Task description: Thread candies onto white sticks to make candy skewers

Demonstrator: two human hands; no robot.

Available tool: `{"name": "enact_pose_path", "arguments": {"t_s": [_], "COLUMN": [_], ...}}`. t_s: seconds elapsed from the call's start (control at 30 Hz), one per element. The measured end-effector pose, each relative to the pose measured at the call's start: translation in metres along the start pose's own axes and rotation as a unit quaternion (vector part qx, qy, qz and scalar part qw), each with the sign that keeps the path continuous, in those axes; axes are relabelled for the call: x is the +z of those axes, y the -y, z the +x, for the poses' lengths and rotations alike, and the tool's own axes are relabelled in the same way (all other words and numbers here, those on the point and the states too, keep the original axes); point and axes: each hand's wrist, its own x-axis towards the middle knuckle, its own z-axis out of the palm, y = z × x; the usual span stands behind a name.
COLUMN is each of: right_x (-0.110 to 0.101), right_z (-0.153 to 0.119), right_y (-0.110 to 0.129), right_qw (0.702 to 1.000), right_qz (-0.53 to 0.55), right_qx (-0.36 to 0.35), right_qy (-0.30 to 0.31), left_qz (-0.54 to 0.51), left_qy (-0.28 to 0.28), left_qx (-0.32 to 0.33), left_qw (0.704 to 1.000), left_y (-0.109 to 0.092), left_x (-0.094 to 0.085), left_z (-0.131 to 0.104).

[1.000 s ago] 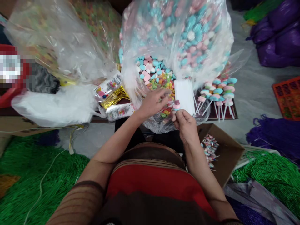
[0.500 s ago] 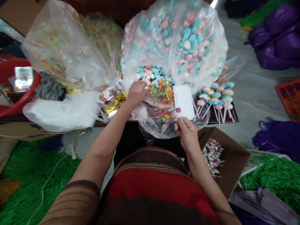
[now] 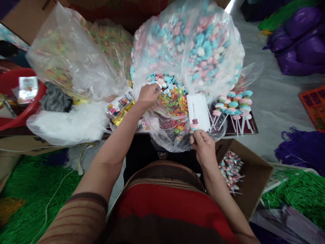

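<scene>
My left hand (image 3: 149, 93) reaches into the mouth of the large clear bag, its fingers bent together at the edge of a pile of pink, blue and white marshmallows (image 3: 165, 80). What sits between those fingertips is hidden. Colourful ring-shaped gummies (image 3: 175, 101) lie just beside it. In front of me, my right hand (image 3: 203, 144) pinches a candy skewer (image 3: 194, 124) with a dark red flower-shaped piece above pink and blue marshmallow. The skewer is over a stack of white sticks (image 3: 200, 110). Finished-looking marshmallow skewers (image 3: 233, 105) lie to the right, sticks toward me.
A big clear bag of marshmallows (image 3: 213, 51) stands behind; a bag of gummies (image 3: 63, 57) is left of it. A red basin (image 3: 38, 105) sits far left. Below the table's right end is a cardboard box (image 3: 254, 176) of wrapped skewers.
My left hand has shifted slightly up at the marshmallow pile. My right hand has moved slightly down with the skewer, and a thin stick now shows above the flower-shaped piece.
</scene>
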Motion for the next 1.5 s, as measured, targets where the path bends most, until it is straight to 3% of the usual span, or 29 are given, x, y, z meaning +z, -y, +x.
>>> {"name": "enact_pose_path", "arguments": {"t_s": [0.17,0.37,0.47,0.53,0.6,0.7,0.83,0.93,1.13,1.27,1.37,1.5], "right_x": [0.004,0.002,0.005,0.011,0.020,0.033,0.043,0.042,0.039,0.042,0.045,0.046], "right_z": [0.000,0.001,0.007,0.015,0.024,0.035,0.037,0.033,0.029,0.025,0.024,0.026], "right_y": [-0.001,-0.001,0.007,0.015,0.025,0.035,0.035,0.030,0.031,0.036,0.036,0.034], "right_qw": [1.000,1.000,1.000,0.999,0.999,0.998,0.999,0.999,0.998,0.998,0.999,0.998], "right_qz": [-0.008,-0.021,-0.018,-0.005,0.007,0.009,-0.006,-0.002,0.020,0.003,-0.003,-0.014], "right_qx": [-0.004,-0.018,-0.023,-0.024,-0.027,-0.040,-0.048,-0.036,-0.048,-0.047,-0.050,-0.054], "right_qy": [0.003,0.011,-0.003,-0.026,-0.045,-0.041,0.025,0.036,0.038,0.030,0.012,0.001], "left_qz": [0.068,0.112,0.041,-0.096,-0.285,-0.515,-0.648,-0.685,-0.681,-0.646,-0.614,-0.624], "left_qy": [0.016,0.015,-0.022,-0.057,-0.059,0.019,0.067,0.061,0.063,-0.004,-0.024,-0.004], "left_qx": [-0.005,0.047,0.041,0.022,0.004,-0.016,-0.034,-0.037,-0.040,-0.001,0.012,0.008], "left_qw": [0.998,0.993,0.998,0.994,0.957,0.857,0.758,0.725,0.728,0.763,0.789,0.781], "left_y": [0.001,-0.011,-0.014,-0.019,-0.028,-0.048,-0.067,-0.070,-0.069,-0.070,-0.070,-0.070], "left_x": [0.002,0.008,0.007,0.005,0.005,0.008,0.021,0.030,0.041,0.044,0.045,0.045], "left_z": [0.001,-0.012,-0.014,-0.020,-0.032,-0.062,-0.097,-0.110,-0.117,-0.120,-0.125,-0.130]}}
